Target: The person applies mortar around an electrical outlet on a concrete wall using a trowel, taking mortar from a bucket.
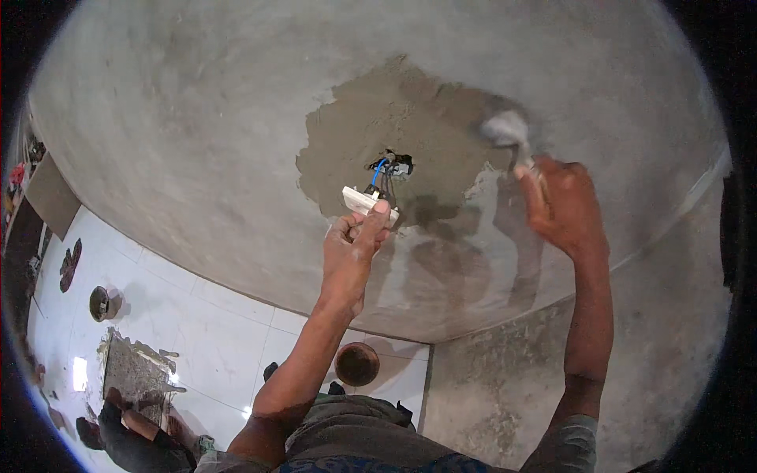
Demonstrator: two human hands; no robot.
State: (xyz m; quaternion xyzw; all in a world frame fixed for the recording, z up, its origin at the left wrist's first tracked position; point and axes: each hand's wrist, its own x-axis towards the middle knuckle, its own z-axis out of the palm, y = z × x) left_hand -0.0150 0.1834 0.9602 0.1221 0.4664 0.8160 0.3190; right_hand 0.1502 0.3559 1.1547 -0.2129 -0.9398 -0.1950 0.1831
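My left hand pinches a white electrical faceplate between thumb and fingers, tilted and held away from the wall. A blue wire and darker wires run from its back into the wall box opening. Around that opening spreads a rough-edged patch of darker, damp-looking mortar. At the patch's upper right, my right hand is closed round the handle of a brush, whose whitish head is smeared by motion. That head is against or very close to the wall; I cannot tell which.
A grey plastered wall fills the upper view and meets a rougher wall at right. On the white tiled floor are a brown bowl, a small bucket and a mortar-smeared board. Another person is at lower left.
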